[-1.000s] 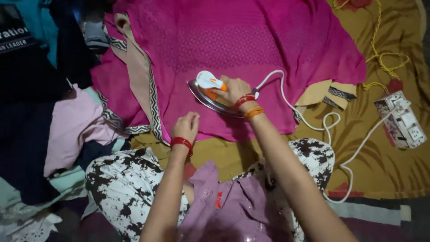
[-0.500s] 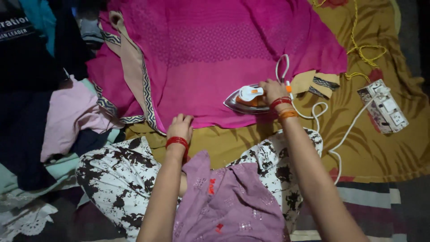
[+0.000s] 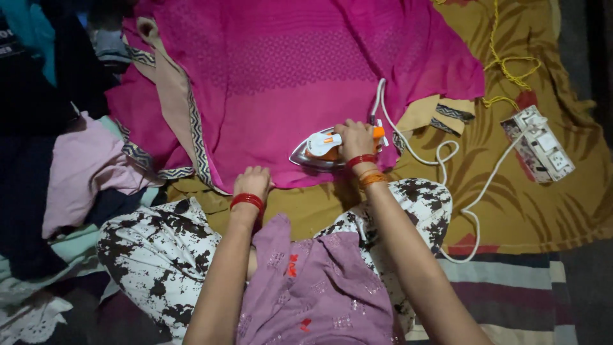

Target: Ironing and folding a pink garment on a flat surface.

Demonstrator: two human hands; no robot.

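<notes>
At ten o'clock, at the frame's edge, a dark package or bag (image 3: 13, 38) shows a patch of pale print; little more of it can be made out. At three o'clock a white extension socket box (image 3: 538, 144) with a speckled side lies on the mustard patterned sheet (image 3: 523, 211), and a white cord (image 3: 447, 160) loops from it back to the iron. A yellow string (image 3: 501, 61) trails at one o'clock.

Compared with half a second ago, the iron has slid back toward the left, from the garment's right edge to nearer the middle of its lower hem, and the cord's loop now stands straighter above it. The left hand has kept its place on the hem.

The electric iron (image 3: 319, 150) has a shiny metal soleplate, a white body and orange trim, its nose pointing to nine o'clock. It rests flat on the bright pink garment (image 3: 287, 70), just above centre. The right hand (image 3: 354, 140) has its fingers wrapped around the iron's handle, red and orange bangles at the wrist. The left hand (image 3: 252, 184) lies at seven o'clock from the iron, fingers flat and together, pressing the hem down. A heap of clothes (image 3: 76, 179) lies at nine o'clock
</notes>
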